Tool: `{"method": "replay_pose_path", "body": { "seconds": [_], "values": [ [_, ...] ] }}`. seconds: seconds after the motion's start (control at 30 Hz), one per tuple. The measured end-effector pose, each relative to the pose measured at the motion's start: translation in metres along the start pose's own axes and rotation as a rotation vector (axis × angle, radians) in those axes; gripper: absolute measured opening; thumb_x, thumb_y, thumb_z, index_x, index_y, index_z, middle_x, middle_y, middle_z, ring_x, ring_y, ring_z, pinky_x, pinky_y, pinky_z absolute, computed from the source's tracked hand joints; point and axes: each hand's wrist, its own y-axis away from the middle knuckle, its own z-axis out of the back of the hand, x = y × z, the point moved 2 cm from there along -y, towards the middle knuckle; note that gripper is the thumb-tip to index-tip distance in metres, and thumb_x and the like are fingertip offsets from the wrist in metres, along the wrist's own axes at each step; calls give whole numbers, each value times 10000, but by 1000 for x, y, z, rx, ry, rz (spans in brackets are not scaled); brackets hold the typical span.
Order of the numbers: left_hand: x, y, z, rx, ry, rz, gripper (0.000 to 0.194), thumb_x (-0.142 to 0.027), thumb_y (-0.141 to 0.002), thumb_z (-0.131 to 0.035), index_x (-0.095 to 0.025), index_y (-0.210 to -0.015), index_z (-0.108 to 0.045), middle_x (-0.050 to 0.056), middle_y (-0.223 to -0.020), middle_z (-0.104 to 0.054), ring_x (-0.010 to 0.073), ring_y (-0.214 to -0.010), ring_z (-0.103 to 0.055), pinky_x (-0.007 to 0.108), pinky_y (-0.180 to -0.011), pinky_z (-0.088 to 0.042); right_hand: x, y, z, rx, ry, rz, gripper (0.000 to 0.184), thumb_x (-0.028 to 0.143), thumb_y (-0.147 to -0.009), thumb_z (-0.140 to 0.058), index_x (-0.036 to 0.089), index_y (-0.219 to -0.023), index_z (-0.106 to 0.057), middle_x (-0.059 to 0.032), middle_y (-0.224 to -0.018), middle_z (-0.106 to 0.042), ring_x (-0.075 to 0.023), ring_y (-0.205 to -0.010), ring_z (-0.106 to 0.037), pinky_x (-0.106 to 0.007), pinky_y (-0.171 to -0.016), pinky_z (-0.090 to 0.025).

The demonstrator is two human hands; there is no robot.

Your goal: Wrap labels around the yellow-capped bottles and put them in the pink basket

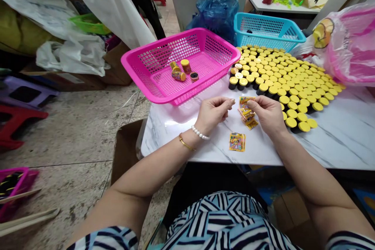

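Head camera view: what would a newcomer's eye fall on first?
Probably the packed mass of yellow-capped containers across the right of the marbled table. Next, the bright pink basket at the table's back left. Then, nearer the wearer, the right hand pinches printed yellow pieces beside the left hand.

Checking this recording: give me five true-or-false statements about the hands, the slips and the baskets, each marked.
1. The right hand holds yellow printed slips. True.
2. The white beaded bracelet is on the right wrist. False: the bracelet is on the left wrist.
3. Small jars are in the pink basket. True.
4. The blue basket stands left of the pink one. False: the blue basket is to its right in the picture.
5. A small stack of slips lies on the table. True.
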Motion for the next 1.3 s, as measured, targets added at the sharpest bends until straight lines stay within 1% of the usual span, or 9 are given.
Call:
{"method": "replay_pose_path", "body": {
  "seconds": [0.17, 0.33, 0.47, 0.57, 0.67, 0.77, 0.9, 1.1, 1.3],
  "values": [
    [-2, 2, -3, 29, 53, -14, 376, -477, -715, -894, -140, -841, -786, -31, -592, -580, 54, -486, -450, 206, -460, -317, -3, 1, -2, 18, 55, 85, 221, 438, -812, -854, 225, -813, -795, -12, -785, -777, -142, -648, -667, -290, -593, -571],
    [-1, 1, -2, 51, 74, 51, 372, -447, -696, -902, -142, -884, -805, -26, -609, -583, 56, -501, -450, 200, -458, -288, -2, 2, -2, 12, 136, 214, 190, 410, -842, -828, 235, -912, -812, -32, -864, -781, -172, -760, -698, -336, -725, -591],
    [-1, 2, -2, 78, 65, 71, 348, -441, -704, -894, -140, -849, -797, -24, -593, -575, 55, -499, -440, 199, -459, -282, 3, 6, -6, 16, 275, 311, 162, 393, -841, -828, 235, -837, -790, -13, -807, -722, -154, -736, -632, -316, -701, -530],
    [-3, 2, -1, 58, 17, 4, 358, -417, -704, -904, -137, -901, -797, -22, -644, -611, 45, -501, -426, 200, -462, -303, 0, 8, -11, 34, 319, 277, 209, 414, -863, -803, 225, -789, -756, 3, -736, -681, -137, -676, -585, -301, -652, -480],
    [-4, 1, 1, -57, 77, -60, 421, -387, -698, -906, -164, -1019, -750, -32, -705, -645, 53, -494, -463, 198, -436, -309, -6, 8, -15, 32, 265, 182, 261, 462, -857, -804, 226, -772, -730, 23, -649, -638, -126, -597, -541, -286, -577, -445],
    [-4, 0, 2, -125, 119, -44, 379, -411, -710, -885, -169, -933, -695, -23, -681, -644, 72, -488, -500, 194, -410, -301, -9, 8, -14, -19, 176, 121, 308, 509, -846, -809, 228, -762, -714, 30, -626, -639, -120, -533, -520, -284, -520, -425],
    [-3, 2, -1, -88, 46, -41, 352, -456, -739, -858, -153, -873, -738, -22, -600, -598, 73, -489, -485, 195, -431, -324, -4, 8, -10, -49, 182, 146, 347, 528, -846, -807, 220, -721, -710, 23, -633, -658, -118, -529, -521, -289, -526, -422],
    [-2, 5, -1, -21, 30, -76, 376, -490, -743, -873, -148, -879, -794, -7, -646, -630, 61, -509, -441, 210, -469, -327, 2, 9, -11, -54, 346, 295, 257, 448, -890, -781, 218, -777, -766, 20, -677, -666, -130, -636, -547, -299, -642, -435],
    [-6, 8, -1, -16, -4, -119, 289, -427, -728, -893, -163, -819, -818, 40, -786, -725, 66, -569, -479, 210, -493, -328, 3, 12, -15, -58, 378, 332, 276, 469, -904, -765, 229, -770, -744, 16, -689, -650, -138, -651, -559, -308, -660, -438]
  ]
}}
